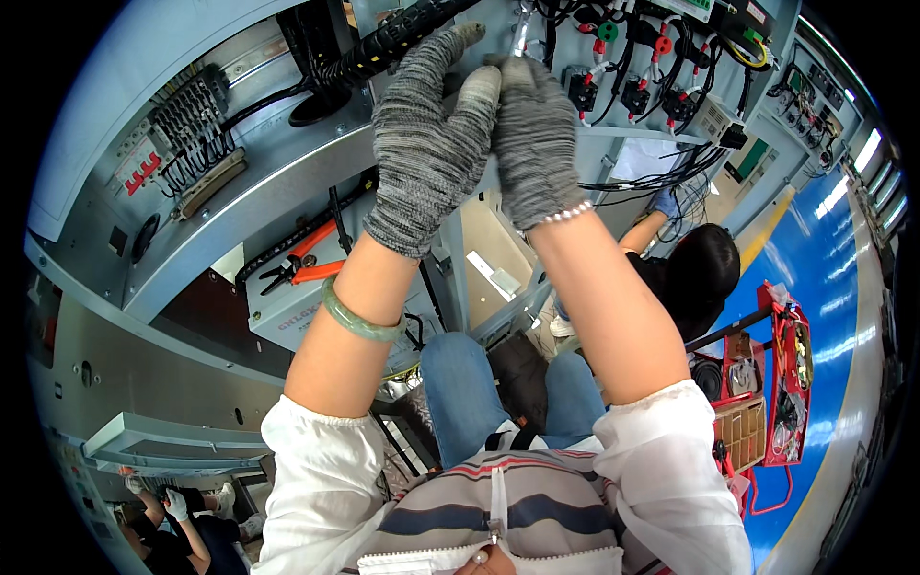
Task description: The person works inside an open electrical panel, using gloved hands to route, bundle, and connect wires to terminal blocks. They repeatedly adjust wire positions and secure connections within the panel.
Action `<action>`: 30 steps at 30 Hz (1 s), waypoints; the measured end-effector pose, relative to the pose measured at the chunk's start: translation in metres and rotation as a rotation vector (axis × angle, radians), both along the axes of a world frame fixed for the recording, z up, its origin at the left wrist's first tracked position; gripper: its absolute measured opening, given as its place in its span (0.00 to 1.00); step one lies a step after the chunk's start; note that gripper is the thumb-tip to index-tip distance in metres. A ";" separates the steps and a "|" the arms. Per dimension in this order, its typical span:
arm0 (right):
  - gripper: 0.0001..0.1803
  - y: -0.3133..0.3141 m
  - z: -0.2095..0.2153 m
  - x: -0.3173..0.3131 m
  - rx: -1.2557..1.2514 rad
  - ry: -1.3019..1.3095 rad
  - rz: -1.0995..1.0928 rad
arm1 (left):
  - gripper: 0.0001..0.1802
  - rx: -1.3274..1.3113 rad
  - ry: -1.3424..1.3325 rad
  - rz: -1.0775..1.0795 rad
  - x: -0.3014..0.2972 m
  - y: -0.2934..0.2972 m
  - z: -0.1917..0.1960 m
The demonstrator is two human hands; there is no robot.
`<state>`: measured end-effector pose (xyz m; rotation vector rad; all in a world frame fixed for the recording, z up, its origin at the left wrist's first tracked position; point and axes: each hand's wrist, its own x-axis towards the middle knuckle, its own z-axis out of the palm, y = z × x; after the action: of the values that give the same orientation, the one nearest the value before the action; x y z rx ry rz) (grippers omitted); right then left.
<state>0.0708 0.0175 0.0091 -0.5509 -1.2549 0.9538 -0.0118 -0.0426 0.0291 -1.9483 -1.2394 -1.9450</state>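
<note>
Both my hands wear grey knitted gloves and are raised to the wired cabinet. My right hand [537,144] is closed around a slim silver metal tool [520,31]; its upper end shows above the fist, too little to name its kind. Close beside it, my left hand [426,144] has its thumb and a forefinger spread apart, the thumb against the right hand. That forefinger lies by a thick black cable bundle [398,40]; the other fingers are partly hidden. Right of the tool are black-and-red wired terminals [632,96] and green and red round parts.
Orange-handled cutters [311,271] lie on a grey box [292,321] below my left forearm. Terminal blocks [187,115] sit at the upper left. A dark-haired person [704,273] crouches at right, near a red tool cart [791,374]. Another person [177,508] works at lower left.
</note>
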 end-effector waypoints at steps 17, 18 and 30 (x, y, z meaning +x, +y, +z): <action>0.19 -0.015 0.029 0.089 -0.067 -0.475 -0.041 | 0.20 -0.090 -0.043 -0.039 0.021 0.007 -0.005; 0.18 -0.022 0.028 0.079 -0.131 -0.445 -0.068 | 0.20 -0.072 -0.050 -0.047 0.022 0.009 -0.003; 0.17 -0.025 0.014 0.020 -0.139 -0.049 0.084 | 0.20 -0.079 -0.071 -0.159 0.013 -0.003 0.008</action>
<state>0.0906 -0.0078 0.0232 -0.6370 -1.2701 1.1095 0.0011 -0.0455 0.0376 -2.0932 -1.2310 -2.0873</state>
